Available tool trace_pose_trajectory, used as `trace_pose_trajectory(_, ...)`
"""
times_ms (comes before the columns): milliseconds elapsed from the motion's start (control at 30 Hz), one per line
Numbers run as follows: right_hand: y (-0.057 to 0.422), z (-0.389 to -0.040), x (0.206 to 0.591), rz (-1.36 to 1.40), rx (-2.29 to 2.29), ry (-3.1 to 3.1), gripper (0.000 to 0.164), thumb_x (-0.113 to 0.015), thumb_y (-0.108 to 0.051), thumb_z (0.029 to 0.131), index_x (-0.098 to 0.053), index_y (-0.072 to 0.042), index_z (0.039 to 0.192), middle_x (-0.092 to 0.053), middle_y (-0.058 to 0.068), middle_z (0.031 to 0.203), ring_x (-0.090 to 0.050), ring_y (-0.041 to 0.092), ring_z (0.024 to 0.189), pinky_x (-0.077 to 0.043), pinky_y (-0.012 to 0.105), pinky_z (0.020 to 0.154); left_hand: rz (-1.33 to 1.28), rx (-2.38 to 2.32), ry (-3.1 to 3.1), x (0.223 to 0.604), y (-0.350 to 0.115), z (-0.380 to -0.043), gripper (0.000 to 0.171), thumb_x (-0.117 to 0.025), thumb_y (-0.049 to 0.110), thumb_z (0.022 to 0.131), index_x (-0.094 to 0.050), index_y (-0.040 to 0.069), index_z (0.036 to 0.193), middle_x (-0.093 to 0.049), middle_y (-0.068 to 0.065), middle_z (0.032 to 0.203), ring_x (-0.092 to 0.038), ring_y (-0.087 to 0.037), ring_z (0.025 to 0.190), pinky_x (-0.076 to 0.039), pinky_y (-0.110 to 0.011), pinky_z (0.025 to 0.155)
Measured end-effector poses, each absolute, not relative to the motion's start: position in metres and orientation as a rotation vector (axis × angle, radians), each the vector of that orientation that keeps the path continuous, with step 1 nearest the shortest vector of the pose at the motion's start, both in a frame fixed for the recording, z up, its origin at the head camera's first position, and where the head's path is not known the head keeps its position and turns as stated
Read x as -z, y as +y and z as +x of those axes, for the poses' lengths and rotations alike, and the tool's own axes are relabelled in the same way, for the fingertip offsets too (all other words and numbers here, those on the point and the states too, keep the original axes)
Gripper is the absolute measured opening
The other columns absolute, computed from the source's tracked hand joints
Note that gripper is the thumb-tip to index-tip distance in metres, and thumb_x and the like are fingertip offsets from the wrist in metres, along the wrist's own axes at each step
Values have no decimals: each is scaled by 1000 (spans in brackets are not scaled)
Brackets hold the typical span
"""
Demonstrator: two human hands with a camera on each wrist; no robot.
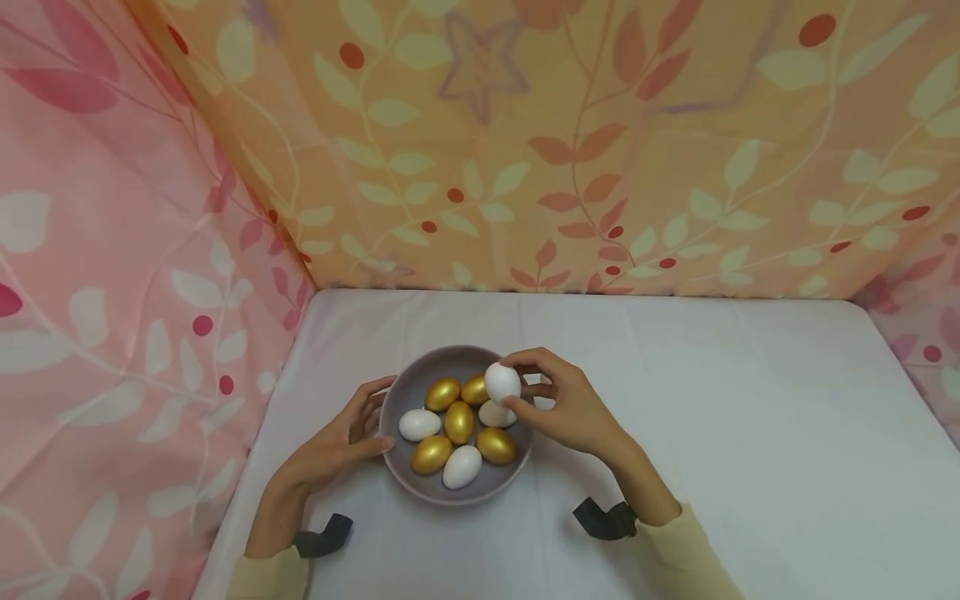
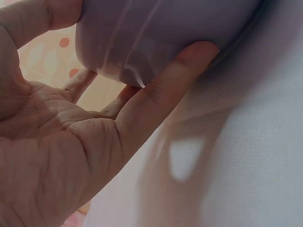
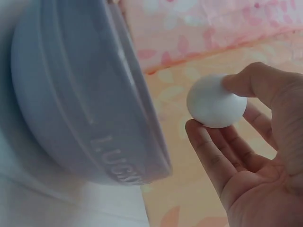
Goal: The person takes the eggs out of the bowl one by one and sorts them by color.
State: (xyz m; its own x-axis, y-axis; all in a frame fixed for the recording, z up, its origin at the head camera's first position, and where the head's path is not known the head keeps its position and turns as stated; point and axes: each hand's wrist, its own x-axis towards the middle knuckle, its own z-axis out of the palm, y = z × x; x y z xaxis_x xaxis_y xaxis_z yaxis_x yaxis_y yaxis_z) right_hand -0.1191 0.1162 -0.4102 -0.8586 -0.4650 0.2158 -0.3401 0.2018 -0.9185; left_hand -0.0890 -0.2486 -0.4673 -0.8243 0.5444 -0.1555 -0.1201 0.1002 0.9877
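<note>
My right hand pinches a white egg between thumb and fingertips, above the right side of a greyish-purple bowl. In the right wrist view that egg is clear of the bowl's rim. Several golden eggs lie inside the bowl with white eggs, one of them partly hidden beneath the held egg. My left hand holds the bowl's left side, its thumb at the rim. The left wrist view has the fingers against the bowl's outer wall.
A white cloth covers the table under the bowl. Orange patterned fabric hangs along the far edge, and pink patterned fabric hangs at the left. Dark straps are at both wrists.
</note>
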Motion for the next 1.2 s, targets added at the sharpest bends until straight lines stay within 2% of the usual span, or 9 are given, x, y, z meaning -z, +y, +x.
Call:
trace_pose_trajectory(300,135,-118,411,-728,1844,2354,44,-78,-14,88,-61,-19,129,-63,3,129,-62,15,117,-58,28,89,370,-1764,1891,463,-247,-87,82,-61,1,96,-15,28,159,-27,-15,162,-32,-24,146,-52,-32,97)
trace_pose_trajectory(500,152,-119,419,-640,1908,2338,44,-78,-12,88,-62,-16,128,-63,5,128,-62,17,116,-59,26,87,421,-1770,1892,463,-249,-87,81,-60,1,97,-14,25,159,-25,-17,162,-31,-29,147,-50,-27,100)
trace_pose_trajectory(800,175,-117,430,-481,1869,2487,44,-78,-13,88,-61,-11,129,-63,7,129,-61,10,114,-57,20,86,391,-1762,1901,463,-249,-86,81,-62,3,97,-16,29,159,-25,-12,163,-22,-39,151,-49,-27,100)
trace_pose_trajectory(1067,186,-123,436,-367,1765,2644,45,-79,-17,88,-60,-12,129,-64,5,129,-61,3,110,-56,16,83,426,-1760,1928,464,-251,-86,81,-62,3,97,-16,27,159,-27,-14,162,-29,-35,149,-49,-25,101)
trace_pose_trajectory(1200,192,-127,442,-320,1689,2710,46,-78,-17,88,-59,-12,129,-63,4,128,-61,8,111,-55,14,82,441,-1766,1915,464,-249,-87,81,-61,3,97,-15,26,159,-27,-15,162,-27,-36,149,-49,-26,101)
